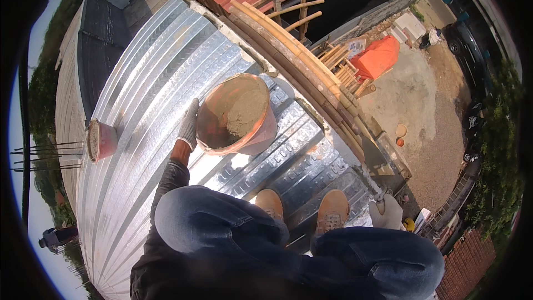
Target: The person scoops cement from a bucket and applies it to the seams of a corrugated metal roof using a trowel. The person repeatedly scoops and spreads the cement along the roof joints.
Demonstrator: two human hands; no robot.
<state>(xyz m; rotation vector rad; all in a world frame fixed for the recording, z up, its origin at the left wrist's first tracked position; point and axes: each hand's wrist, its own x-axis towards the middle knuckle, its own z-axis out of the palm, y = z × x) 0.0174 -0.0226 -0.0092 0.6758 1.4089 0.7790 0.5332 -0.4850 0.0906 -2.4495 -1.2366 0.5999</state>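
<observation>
Head view:
- Bucket [263, 136]: dull reddish, mortar-smeared, grey-brown mortar [247, 112] inside; on ribbed metal sheeting [161, 75], 11 o'clock from boots [332, 212].
- Left hand [189, 124] (gloved): against bucket's 9 o'clock side, not clenched.
- Right hand [386, 213]: 3 o'clock from boots, can't tell grip.

Mortar [247, 112] in bucket [260, 139] on decking [145, 108]; pail [106, 143] left.

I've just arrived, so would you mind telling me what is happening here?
A person is on a ribbed metal deck, knees bent, gloved left hand against a bucket of grey mortar-like mix. The gloved right hand is low by the deck's edge; its grip is unclear. A second bucket is off to the left.
</observation>
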